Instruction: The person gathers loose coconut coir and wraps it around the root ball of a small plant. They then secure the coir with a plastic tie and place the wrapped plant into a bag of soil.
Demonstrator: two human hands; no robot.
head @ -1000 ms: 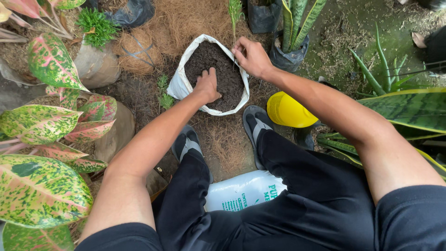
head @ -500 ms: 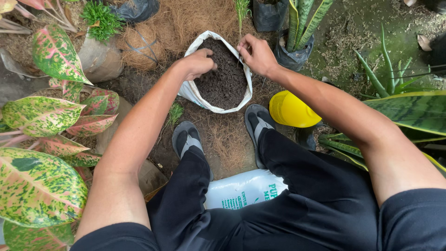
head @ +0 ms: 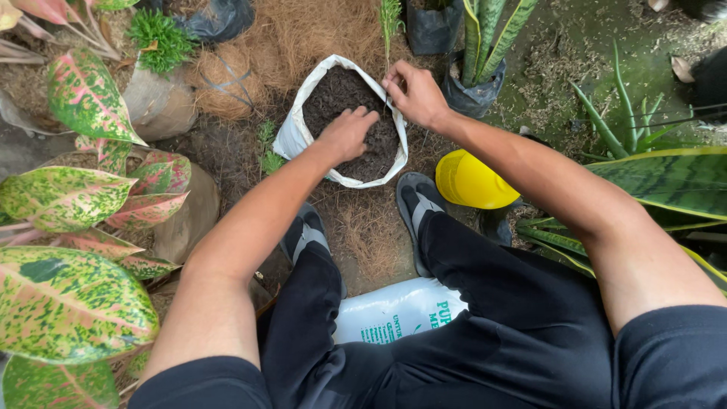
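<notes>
White woven grow bag (head: 294,135) of dark crumbly soil (head: 338,97) on coconut fibre, ahead of a printed white sack (head: 394,309). Left hand (head: 346,134) curled loosely, pressing soil; right hand (head: 415,95) pinching the rim beside a thin green seedling (head: 389,21). Glossy yellow container (head: 471,181) just right.

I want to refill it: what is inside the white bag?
The white bag holds dark soil; the left hand covers part of it. Anything below stays hidden.

The setting is an outdoor garden in even daylight. The ground (head: 227,151) is dark earth strewn with dry brown fibre (head: 303,34). Pink-and-green speckled leaves (head: 68,303) crowd the left edge. Stiff, striped sword-shaped plants (head: 666,178) fill the right edge, beside mossy green ground (head: 583,45). Black nursery bags (head: 432,26) stand along the top edge.
</notes>
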